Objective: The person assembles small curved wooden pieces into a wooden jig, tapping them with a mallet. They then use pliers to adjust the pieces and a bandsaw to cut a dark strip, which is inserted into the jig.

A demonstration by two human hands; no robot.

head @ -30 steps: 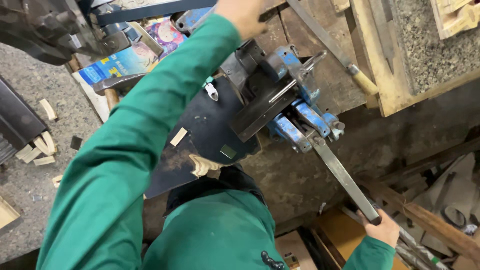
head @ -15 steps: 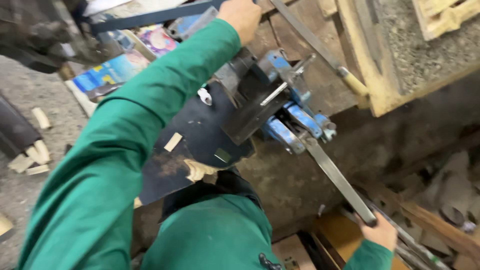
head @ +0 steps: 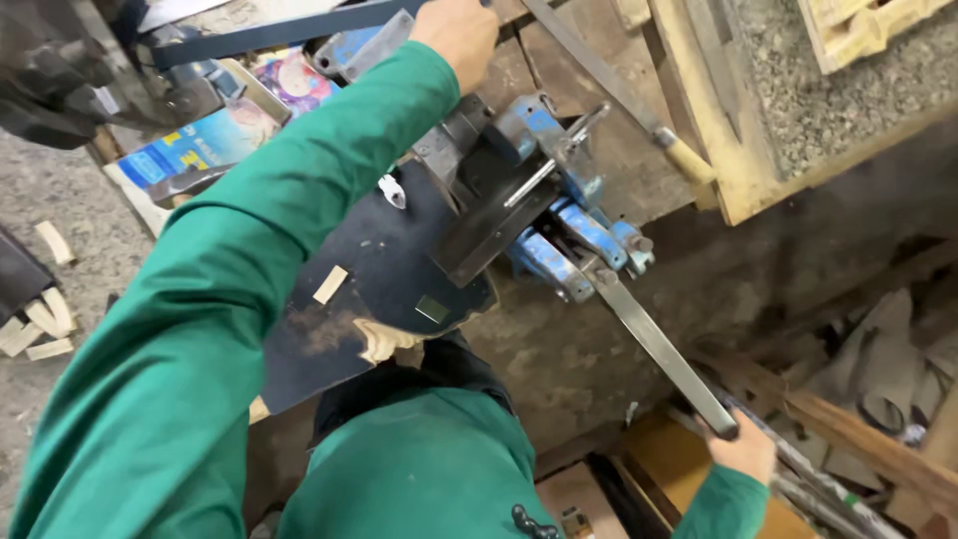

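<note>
My left hand reaches far across the bench, fingers closed at the end of a dark flat steel bar that runs off to the left. A blue bench vise is fixed at the bench edge, just right of my left forearm. From it a long grey metal bar slopes down to the right. My right hand grips the lower end of that bar. A dark worn sheet with wood chips on it hangs below the vise, over my lap.
A file with a pale wooden handle lies on the bench right of the vise. Colourful printed packets sit at the bench's left. Wood offcuts litter the floor on the left; planks and scrap pile up lower right.
The view has shifted, so my left hand sits lower in the frame. Both hands keep their grips; the grey bar holds about the same slant.
</note>
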